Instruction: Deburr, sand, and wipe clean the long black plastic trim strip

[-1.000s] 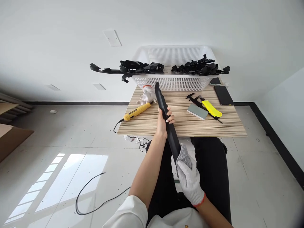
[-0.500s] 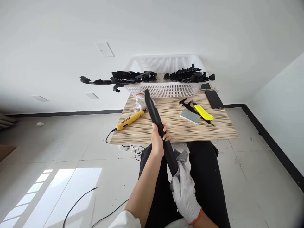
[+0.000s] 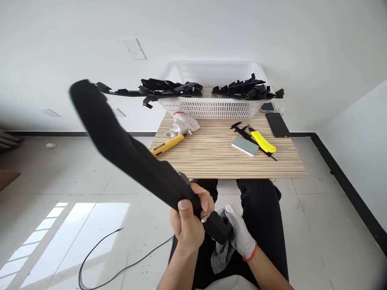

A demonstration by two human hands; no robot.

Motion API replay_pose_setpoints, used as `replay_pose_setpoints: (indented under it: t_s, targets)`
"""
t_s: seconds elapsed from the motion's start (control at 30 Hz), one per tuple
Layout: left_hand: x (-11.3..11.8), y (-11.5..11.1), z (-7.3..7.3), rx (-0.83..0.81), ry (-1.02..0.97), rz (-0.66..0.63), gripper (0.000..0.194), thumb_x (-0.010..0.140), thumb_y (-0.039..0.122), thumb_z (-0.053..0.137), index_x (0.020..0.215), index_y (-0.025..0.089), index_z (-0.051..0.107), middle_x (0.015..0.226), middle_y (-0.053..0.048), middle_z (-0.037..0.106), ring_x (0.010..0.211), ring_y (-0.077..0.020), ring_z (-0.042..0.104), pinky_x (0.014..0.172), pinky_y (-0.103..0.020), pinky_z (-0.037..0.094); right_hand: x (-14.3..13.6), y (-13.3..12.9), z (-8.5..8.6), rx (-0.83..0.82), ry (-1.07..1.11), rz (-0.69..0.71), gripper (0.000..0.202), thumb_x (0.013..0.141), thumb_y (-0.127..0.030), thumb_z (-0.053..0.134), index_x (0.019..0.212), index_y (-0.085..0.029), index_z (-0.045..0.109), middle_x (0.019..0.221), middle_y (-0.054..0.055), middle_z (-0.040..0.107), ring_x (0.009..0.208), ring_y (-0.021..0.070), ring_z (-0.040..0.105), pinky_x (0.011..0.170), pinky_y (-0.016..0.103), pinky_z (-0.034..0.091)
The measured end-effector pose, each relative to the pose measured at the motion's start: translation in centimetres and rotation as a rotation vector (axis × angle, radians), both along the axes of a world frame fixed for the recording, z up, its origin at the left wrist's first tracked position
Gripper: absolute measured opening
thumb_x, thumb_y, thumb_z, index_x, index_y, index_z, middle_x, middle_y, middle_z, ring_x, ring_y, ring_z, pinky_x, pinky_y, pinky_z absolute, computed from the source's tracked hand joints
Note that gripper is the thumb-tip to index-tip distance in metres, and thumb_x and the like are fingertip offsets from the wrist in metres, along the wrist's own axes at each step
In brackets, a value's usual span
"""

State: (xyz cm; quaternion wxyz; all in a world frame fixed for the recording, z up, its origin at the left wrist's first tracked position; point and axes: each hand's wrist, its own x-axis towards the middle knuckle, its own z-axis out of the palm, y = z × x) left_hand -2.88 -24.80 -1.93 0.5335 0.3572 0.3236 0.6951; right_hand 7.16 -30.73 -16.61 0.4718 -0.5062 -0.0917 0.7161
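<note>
A long black plastic trim piece (image 3: 136, 159) slants across the view, its bent far end raised at the upper left. My bare left hand (image 3: 190, 217) is wrapped round it toward the lower end. My right hand (image 3: 240, 231), in a white knit glove with a red cuff, clasps a grey cloth (image 3: 223, 253) against the piece's lower end. The right fingertips are partly hidden by the cloth. Both hands are above my lap, in front of the table (image 3: 211, 161).
A white plastic basket (image 3: 211, 109) at the table's back carries several black plastic parts (image 3: 242, 88) across its top. On the table lie a yellow corded tool (image 3: 167, 145), a white glove (image 3: 183, 124), a caliper (image 3: 240, 128), a yellow cutter (image 3: 263, 141), a grey-green block (image 3: 244, 146) and a black phone (image 3: 277, 125).
The black trim piece has swung left and come closer to the camera, its far end now at the upper left. My left hand has moved lower; the cloth hangs more visibly under my right hand.
</note>
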Motion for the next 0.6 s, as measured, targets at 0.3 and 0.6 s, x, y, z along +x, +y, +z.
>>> replay_pose_setpoints:
  t_s: [0.3,0.6]
  targets:
    - [-1.4,-0.4,3.1,0.127,-0.081,0.487,0.039,0.085,0.058,0.078,0.084,0.020,0.068,0.056,0.008,0.049,0.036,-0.0051,0.033,0.032,-0.020,0.026,1.7,-2.9,4.8,0.715,-1.013,0.167,0.051,0.104,-0.042,0.045,0.153,-0.032,0.052,0.142,0.009,0.062,0.128,0.0288,0.063,0.109,0.049,0.053]
    - [-5.4,-3.8,3.7,0.376,-0.248,-0.061,0.030,0.086,0.066,0.070,0.083,0.037,0.071,0.035,0.010,0.047,0.017,-0.0073,0.028,0.018,-0.024,0.024,3.8,0.6,5.8,1.006,-0.936,0.215,0.058,0.099,-0.074,0.039,0.096,-0.030,0.076,0.083,0.008,0.076,0.080,0.0265,0.070,0.083,0.044,0.060]
